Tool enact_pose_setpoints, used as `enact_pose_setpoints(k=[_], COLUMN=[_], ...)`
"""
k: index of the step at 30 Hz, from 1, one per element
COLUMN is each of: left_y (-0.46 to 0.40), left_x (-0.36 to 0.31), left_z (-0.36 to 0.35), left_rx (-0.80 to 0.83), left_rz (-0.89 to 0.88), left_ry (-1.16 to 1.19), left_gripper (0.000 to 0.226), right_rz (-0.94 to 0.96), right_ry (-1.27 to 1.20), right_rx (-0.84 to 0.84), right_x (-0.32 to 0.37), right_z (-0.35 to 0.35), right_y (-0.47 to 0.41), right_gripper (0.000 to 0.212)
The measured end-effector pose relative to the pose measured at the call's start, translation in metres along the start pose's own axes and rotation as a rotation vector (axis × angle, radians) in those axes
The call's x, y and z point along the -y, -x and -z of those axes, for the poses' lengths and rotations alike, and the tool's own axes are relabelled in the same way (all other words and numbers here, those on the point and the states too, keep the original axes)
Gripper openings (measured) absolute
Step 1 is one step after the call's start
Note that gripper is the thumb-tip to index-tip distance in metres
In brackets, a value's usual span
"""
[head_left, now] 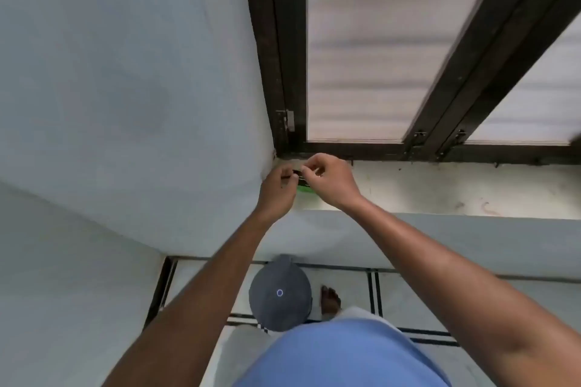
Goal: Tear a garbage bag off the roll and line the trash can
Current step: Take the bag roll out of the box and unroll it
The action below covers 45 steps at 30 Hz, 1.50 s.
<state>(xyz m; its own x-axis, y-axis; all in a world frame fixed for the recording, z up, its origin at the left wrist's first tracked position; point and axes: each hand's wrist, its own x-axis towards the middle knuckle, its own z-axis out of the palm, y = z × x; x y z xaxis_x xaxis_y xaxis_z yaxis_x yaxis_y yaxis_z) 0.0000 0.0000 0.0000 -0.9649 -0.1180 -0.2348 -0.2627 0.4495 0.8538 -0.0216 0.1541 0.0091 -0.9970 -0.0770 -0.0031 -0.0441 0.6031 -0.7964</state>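
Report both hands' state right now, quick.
Left hand: fingers pinched on a dark item on the window ledge, likely the bag roll.
Right hand: pinched on the same item.

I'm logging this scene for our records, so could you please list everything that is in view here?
Garbage bag roll: one, dark, mostly hidden between the hands on the sill; a green bit shows just below it.
Trash can: one, dark grey lid with a small ring mark, on the floor below the sill.
Window sill: one, off-white and stained, under the window.
Window frame: dark brown, with frosted panes, upper right.
Wall: pale blue-grey, left.
Floor: pale tiles with dark lines.
Shirt: blue, bottom centre.
Foot: one, bare, right of the can.
Left hand: pinching at the roll.
Right hand: pinching at the roll.
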Motion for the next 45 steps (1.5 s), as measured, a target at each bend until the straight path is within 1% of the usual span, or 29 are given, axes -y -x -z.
enact_pose_setpoints(k=[2, 3, 6, 8, 9, 11, 13, 14, 15, 17, 18, 20, 22, 24, 26, 28, 32, 33, 34, 36, 37, 38, 39, 41, 43, 45], left_y=[-0.011, -0.014, -0.023, -0.029, -0.029, -0.028, -0.028, -0.03, -0.032, -0.034, -0.036, -0.039, -0.042, -0.05, -0.062, -0.07, -0.085, -0.087, -0.088, -0.086, -0.083, -0.079, -0.077, -0.073, -0.073, -0.075], left_x=[0.008, 0.014, 0.027, 0.033, 0.037, 0.047, 0.055, 0.058, 0.059, 0.055, 0.049, 0.035, 0.02, 0.01, 0.0, -0.012, -0.036, -0.042, -0.047, -0.055, -0.055, -0.055, -0.053, -0.047, -0.041, -0.039], left_z=[-0.01, -0.014, -0.022, -0.024, -0.023, -0.023, -0.022, -0.022, -0.021, -0.022, -0.021, -0.02, -0.017, -0.013, -0.01, -0.008, -0.005, -0.005, -0.006, -0.007, -0.008, -0.01, -0.014, -0.021, -0.024, -0.024], left_rx=[0.051, 0.076, 0.097, 0.093, 0.105, 0.136, 0.154, 0.164, 0.173, 0.157, 0.135, 0.104, 0.12, 0.187, 0.264, 0.293, 0.299, 0.273, 0.218, -0.008, -0.12, -0.17, -0.134, 0.04, 0.089, 0.114], left_rz=[0.11, 0.163, 0.246, 0.274, 0.3, 0.326, 0.33, 0.34, 0.347, 0.325, 0.289, 0.149, -0.043, -0.24, -0.404, -0.475, -0.483, -0.482, -0.48, -0.473, -0.44, -0.408, -0.387, -0.352, -0.331, -0.252], left_ry=[-0.009, -0.029, -0.056, -0.047, -0.049, -0.064, -0.072, -0.06, -0.038, 0.039, 0.073, 0.056, -0.031, -0.173, -0.331, -0.431, -0.591, -0.632, -0.674, -0.717, -0.695, -0.656, -0.608, -0.519, -0.543, -0.514], left_gripper=[0.039, 0.042, 0.048, 0.045, 0.043, 0.041, 0.04, 0.039, 0.036, 0.028, 0.034, 0.054, 0.062, 0.068, 0.065, 0.055, 0.034, 0.029, 0.027, 0.025, 0.026, 0.028, 0.031, 0.03, 0.03, 0.038], right_rz=[0.0, -0.005, -0.039, -0.016, 0.007, 0.061, 0.101, 0.079, 0.03, -0.087, -0.133, -0.147, -0.129, -0.122, -0.133, -0.151, -0.153, -0.148, -0.143, -0.148, -0.156, -0.161, -0.161, -0.14, -0.107, -0.089], right_ry=[0.167, 0.255, 0.513, 0.655, 0.706, 0.76, 0.742, 0.684, 0.579, 0.288, 0.161, 0.035, 0.004, -0.011, 0.001, -0.001, 0.013, 0.028, 0.037, 0.03, 0.024, 0.02, 0.026, 0.053, 0.07, 0.052], right_rx=[0.065, 0.112, 0.249, 0.325, 0.347, 0.346, 0.295, 0.257, 0.22, 0.162, 0.167, 0.185, 0.189, 0.193, 0.211, 0.242, 0.272, 0.287, 0.301, 0.296, 0.292, 0.289, 0.291, 0.298, 0.3, 0.281], right_x=[-0.011, -0.02, -0.037, -0.045, -0.049, -0.053, -0.058, -0.06, -0.061, -0.067, -0.07, -0.076, -0.08, -0.079, -0.077, -0.076, -0.079, -0.079, -0.081, -0.082, -0.082, -0.083, -0.083, -0.083, -0.083, -0.082], right_z=[-0.007, -0.013, -0.034, -0.046, -0.052, -0.059, -0.057, -0.053, -0.046, -0.034, -0.029, -0.02, -0.015, -0.011, -0.006, -0.002, 0.004, 0.004, 0.004, 0.004, 0.004, 0.004, 0.005, 0.005, 0.005, 0.005], right_y=[-0.017, -0.026, -0.046, -0.059, -0.062, -0.065, -0.068, -0.067, -0.063, -0.054, -0.05, -0.045, -0.043, -0.043, -0.044, -0.045, -0.046, -0.047, -0.047, -0.048, -0.048, -0.049, -0.05, -0.051, -0.051, -0.049], right_gripper=[0.023, 0.03, 0.066, 0.084, 0.085, 0.071, 0.059, 0.058, 0.058, 0.06, 0.061, 0.06, 0.056, 0.048, 0.048, 0.054, 0.058, 0.059, 0.06, 0.063, 0.065, 0.067, 0.067, 0.064, 0.066, 0.081])
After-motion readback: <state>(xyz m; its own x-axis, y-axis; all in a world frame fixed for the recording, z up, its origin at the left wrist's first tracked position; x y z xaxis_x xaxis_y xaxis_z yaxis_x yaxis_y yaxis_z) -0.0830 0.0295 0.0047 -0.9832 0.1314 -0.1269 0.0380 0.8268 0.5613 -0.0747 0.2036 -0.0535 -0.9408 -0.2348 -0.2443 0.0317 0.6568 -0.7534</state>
